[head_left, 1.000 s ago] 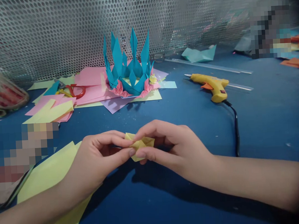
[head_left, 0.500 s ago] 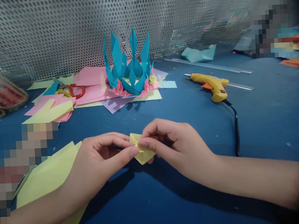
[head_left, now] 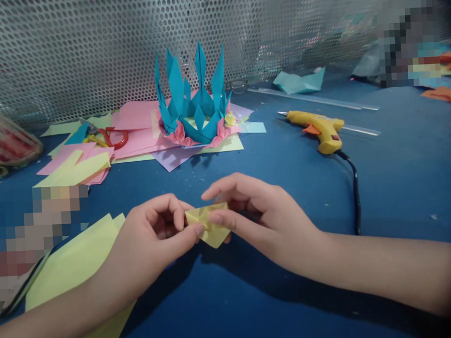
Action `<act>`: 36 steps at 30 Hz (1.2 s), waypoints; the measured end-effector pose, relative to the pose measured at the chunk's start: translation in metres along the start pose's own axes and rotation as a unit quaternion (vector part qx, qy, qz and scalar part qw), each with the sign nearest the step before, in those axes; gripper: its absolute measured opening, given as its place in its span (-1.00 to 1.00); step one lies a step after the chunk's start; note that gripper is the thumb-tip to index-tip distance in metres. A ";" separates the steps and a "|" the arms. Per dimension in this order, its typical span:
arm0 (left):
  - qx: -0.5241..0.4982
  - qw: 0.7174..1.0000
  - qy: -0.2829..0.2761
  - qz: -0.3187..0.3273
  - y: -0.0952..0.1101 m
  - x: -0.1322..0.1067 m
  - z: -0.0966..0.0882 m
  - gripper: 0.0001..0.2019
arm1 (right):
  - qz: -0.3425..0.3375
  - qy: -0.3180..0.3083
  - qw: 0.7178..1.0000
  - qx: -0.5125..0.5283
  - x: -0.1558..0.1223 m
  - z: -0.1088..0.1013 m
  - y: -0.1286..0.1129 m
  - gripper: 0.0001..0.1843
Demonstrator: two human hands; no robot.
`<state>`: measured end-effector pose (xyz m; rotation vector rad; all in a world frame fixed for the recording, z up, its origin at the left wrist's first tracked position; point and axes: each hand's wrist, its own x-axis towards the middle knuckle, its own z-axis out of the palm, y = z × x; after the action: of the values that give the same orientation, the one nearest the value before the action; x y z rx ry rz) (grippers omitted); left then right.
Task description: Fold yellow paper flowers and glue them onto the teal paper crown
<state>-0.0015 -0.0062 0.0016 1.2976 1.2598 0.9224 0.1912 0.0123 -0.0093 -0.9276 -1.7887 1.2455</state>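
A small folded yellow paper (head_left: 216, 236) is held above the blue table between both hands. My left hand (head_left: 156, 228) pinches its left side, thumb on top and the fingers curled behind. On the right edge, my right hand (head_left: 258, 212) grips the paper with its thumb in front and fingers underneath; its index finger is lifted off. Behind the hands stands a blue and pink origami crown-like piece (head_left: 204, 124) with tall pointed petals. Larger yellow paper sheets (head_left: 79, 262) lie beneath my left forearm.
A yellow glue gun (head_left: 317, 129) with a black cord rests at right, near clear glue sticks (head_left: 316, 99). Red-handled scissors (head_left: 116, 138) lie on pink and yellow paper at left. A perforated metal panel (head_left: 91, 50) closes off the back.
The paper has tilted and shifted slightly left. My right index finger has lifted off its top, and my left index finger has curled back.
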 end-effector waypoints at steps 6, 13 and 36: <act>-0.034 0.999 0.014 -0.015 -0.002 0.002 -0.003 -0.62 | -0.031 0.029 0.998 0.040 0.001 0.000 0.001 -0.78; 0.033 0.999 -0.023 0.014 -0.004 0.002 -0.006 -0.77 | -0.180 0.057 0.967 -0.171 0.000 -0.007 -0.001 -0.88; 0.057 0.996 -0.020 0.066 0.004 -0.006 0.001 -0.78 | -0.260 0.010 0.956 -0.138 0.000 -0.003 0.002 -0.97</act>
<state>-0.0003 -0.0121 0.0059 1.4964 1.2207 0.9239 0.1937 0.0144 -0.0109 -0.5501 -2.0488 0.6630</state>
